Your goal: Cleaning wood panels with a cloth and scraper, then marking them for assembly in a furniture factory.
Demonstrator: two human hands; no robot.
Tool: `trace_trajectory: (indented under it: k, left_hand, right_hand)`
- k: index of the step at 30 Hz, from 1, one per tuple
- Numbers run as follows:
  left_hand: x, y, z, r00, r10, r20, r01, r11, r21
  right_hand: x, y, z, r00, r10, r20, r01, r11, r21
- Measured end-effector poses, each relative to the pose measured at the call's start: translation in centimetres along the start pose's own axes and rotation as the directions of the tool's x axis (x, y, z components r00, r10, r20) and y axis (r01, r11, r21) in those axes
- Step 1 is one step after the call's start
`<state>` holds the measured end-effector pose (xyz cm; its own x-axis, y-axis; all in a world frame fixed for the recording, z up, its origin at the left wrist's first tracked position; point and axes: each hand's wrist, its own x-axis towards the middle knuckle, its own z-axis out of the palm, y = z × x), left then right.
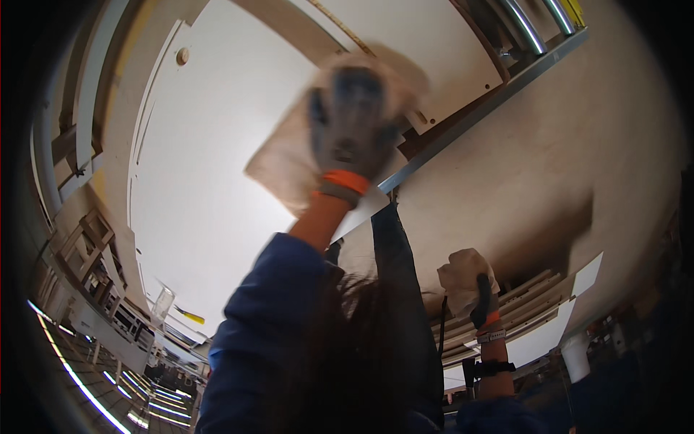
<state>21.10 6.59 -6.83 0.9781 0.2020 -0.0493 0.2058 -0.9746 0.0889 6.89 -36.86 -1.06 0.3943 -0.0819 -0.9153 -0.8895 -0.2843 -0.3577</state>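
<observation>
Resting on a tan cloth (278, 163), the person's left hand (354, 123), in a grey glove with an orange cuff, lies over the right part of a broad white panel (195, 145). Its fingers are blurred but look spread wide across the cloth, whose lower-left corner points out over the panel. At the lower right, the gloved right hand (483, 293) is closed around a crumpled cloth (466, 271), held well apart from the panel, near stacked boards (531, 311).

The panel's white surface runs from the cloth to its curved left edge, giving the left hand its widest room on that side. To the right, a metal rail (463, 134) borders the work close to the hand, with the beige floor (520, 145) beyond it. A clear cup (163, 300) and a yellow-handled tool (189, 315) sit by the panel's near left end.

A small dark mark on the left glove's back is too blurred to read, as is any marking on the yellow strip (340, 27) above the cloth.
</observation>
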Motion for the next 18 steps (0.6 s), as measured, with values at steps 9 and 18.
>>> trace_trajectory:
  k: [9, 18]
  left_hand:
    - [-14.2, -3.8, -0.7, 0.987, 0.149, 0.059, -0.120, 0.930, -0.348]
    - [-38.7, -18.3, -1.6, 0.914, -0.291, 0.281, 0.331, 0.938, -0.104]
  right_hand:
    - [-1.1, -2.2, 3.5, 0.994, -0.081, 0.070, 0.079, 0.996, 0.037]
    - [-1.6, -2.8, 9.3, 0.933, -0.135, 0.333, 0.299, 0.804, -0.514]
